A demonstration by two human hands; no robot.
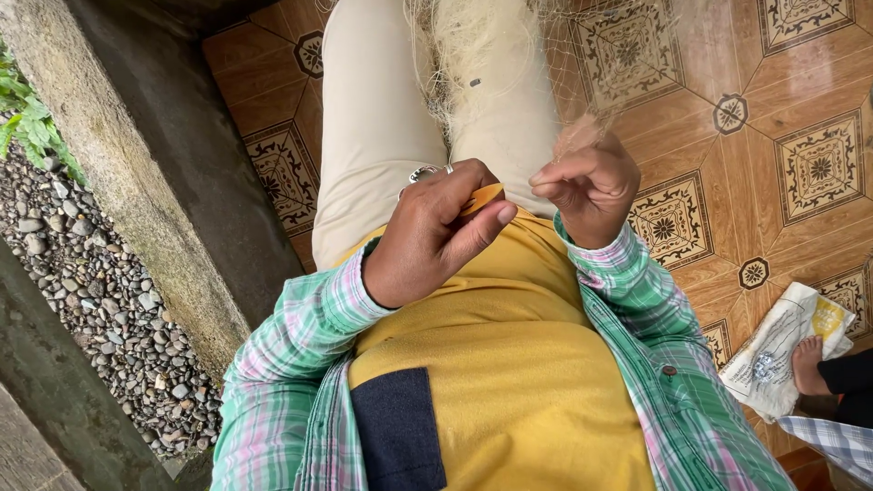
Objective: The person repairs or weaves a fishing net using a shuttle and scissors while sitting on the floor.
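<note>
- Floor: patterned orange-brown tiles run out to my right and ahead; that is the open side. To my left a grey concrete ledge closes the tiles off, with a bed of pebbles below it, so there is little room on that side.
- My lap: I sit with both legs in beige trousers stretching away from me, yellow shirt and green plaid sleeves nearest the camera.
- Fishing net: a pale, fine mesh lies bundled over my right thigh and fans onto the tiles beyond. Its length runs away from me along the legs; the near end rises to my right hand — the mesh therefore lies ahead of both hands, not beside them.
- Another person's bare foot rests on a white printed sack at the far right edge, well apart from my hands.
- Left hand: fingers curled, thumb pressed toward the forefinger, clamped on a small flat orange-yellow tool that points toward the right hand. Rings show on this hand.
- Right hand: fingers pinched together on a gathered tuft of the net at the fingertips. It is the nearer hand to the mesh.
- Gap between the two hands — narrow; the tool's tip sits just beside the right fingers, not visibly touching.
</note>
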